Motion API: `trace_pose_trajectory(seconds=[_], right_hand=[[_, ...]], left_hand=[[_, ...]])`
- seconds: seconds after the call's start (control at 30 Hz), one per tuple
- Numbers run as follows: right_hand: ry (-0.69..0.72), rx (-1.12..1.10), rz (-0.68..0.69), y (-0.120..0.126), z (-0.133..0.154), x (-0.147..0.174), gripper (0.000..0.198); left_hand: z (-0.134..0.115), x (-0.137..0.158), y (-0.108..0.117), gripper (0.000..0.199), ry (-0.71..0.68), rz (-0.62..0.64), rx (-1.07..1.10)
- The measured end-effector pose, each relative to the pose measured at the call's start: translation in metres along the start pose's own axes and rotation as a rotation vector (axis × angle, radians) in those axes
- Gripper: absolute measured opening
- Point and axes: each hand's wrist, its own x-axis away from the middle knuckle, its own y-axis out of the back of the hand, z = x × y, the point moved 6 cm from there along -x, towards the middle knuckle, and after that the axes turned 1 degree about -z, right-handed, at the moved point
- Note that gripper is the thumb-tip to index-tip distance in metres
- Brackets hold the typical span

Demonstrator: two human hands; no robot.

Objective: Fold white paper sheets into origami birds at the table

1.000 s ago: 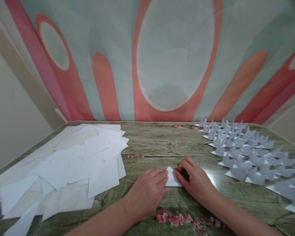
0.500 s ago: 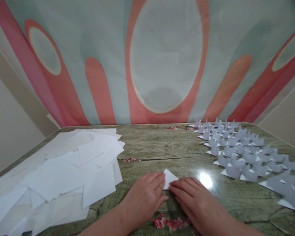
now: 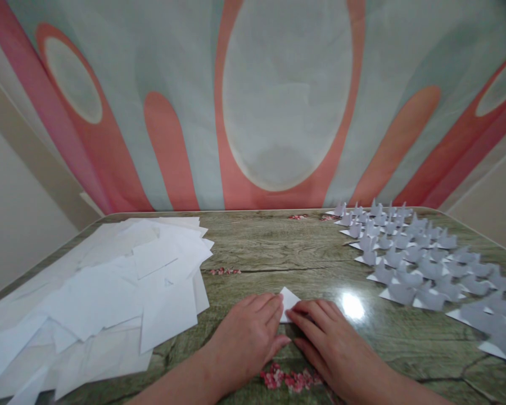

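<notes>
A small piece of folded white paper lies on the table, a pointed corner facing away from me. My left hand covers its left side, fingers together and pressing it down, the thumb stretched toward the right. From the other side my right hand bears on the paper's right edge with bent fingertips. Most of the paper is hidden beneath the fingers.
Loose white paper sheets spread in a heap on the left. On the right stand rows of several folded paper birds. The wood-patterned table has printed pink flowers and meets a painted backdrop behind.
My right hand has shifted slightly left, its fingertips farther over the paper, with the thumb more visible. My left hand stays nearly where it was. The view has tilted a little.
</notes>
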Motion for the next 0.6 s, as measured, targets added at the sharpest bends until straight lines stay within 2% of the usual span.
trace_pose_trajectory(seconds=[0.37, 0.6], right_hand=[[0.044, 0.099, -0.006, 0.0017, 0.0029, 0.0015, 0.034], [0.08, 0.178, -0.069, -0.0018, 0.0054, 0.0028, 0.035]], left_hand=[[-0.0033, -0.0009, 0.003, 0.043, 0.012, 0.038, -0.043], [-0.0066, -0.0018, 0.0031, 0.044, 0.023, 0.07, -0.074]])
